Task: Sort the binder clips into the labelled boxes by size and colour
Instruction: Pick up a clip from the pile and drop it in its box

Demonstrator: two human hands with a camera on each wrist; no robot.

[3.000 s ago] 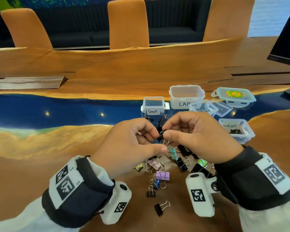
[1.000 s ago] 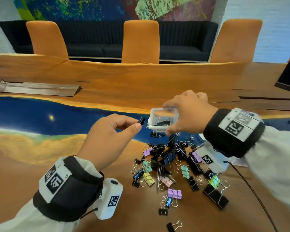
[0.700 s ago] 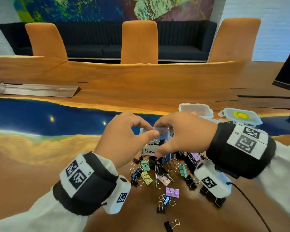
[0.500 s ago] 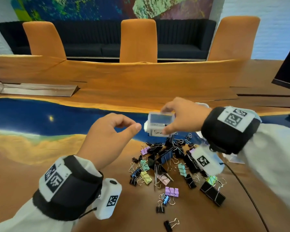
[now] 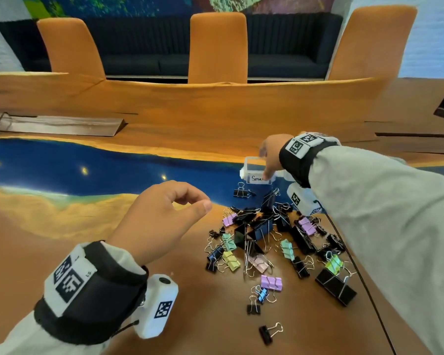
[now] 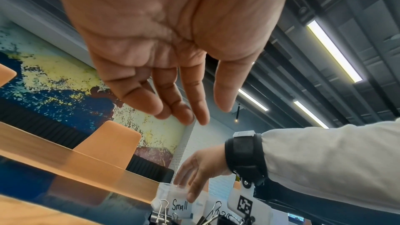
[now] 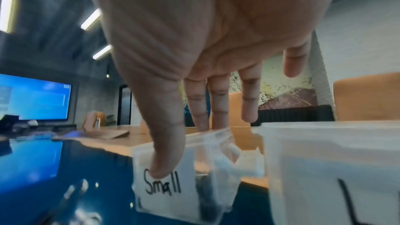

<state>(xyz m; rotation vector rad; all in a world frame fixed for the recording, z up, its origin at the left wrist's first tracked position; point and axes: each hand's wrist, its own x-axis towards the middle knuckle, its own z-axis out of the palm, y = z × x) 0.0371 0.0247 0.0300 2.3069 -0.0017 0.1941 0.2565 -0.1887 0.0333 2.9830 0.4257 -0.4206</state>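
Note:
A clear box labelled "Small" (image 5: pixel 254 174) (image 6: pixel 179 207) (image 7: pixel 171 187) stands on the blue strip of the table, just behind the clip pile. My right hand (image 5: pixel 265 162) (image 7: pixel 194 143) grips it from above, thumb on the label side and fingers over the far rim. Something dark lies inside the box. A heap of binder clips (image 5: pixel 267 234), black, purple, green, yellow, pink and blue, in different sizes, lies on the wood nearer to me. My left hand (image 5: pixel 192 202) (image 6: pixel 205 114) hovers left of the heap, fingers loosely bent and empty.
A second clear box (image 7: pixel 324 168) with a black letter stands right beside the Small box. A big black clip (image 5: pixel 335 290) and a lone small black clip (image 5: pixel 265 334) lie at the near edge of the heap. Orange chairs (image 5: pixel 217 47) line the table's far side.
A second ago my left hand pinched a small black clip beside the lifted box; now that hand is empty. My right hand has carried the Small box away and down onto the table.

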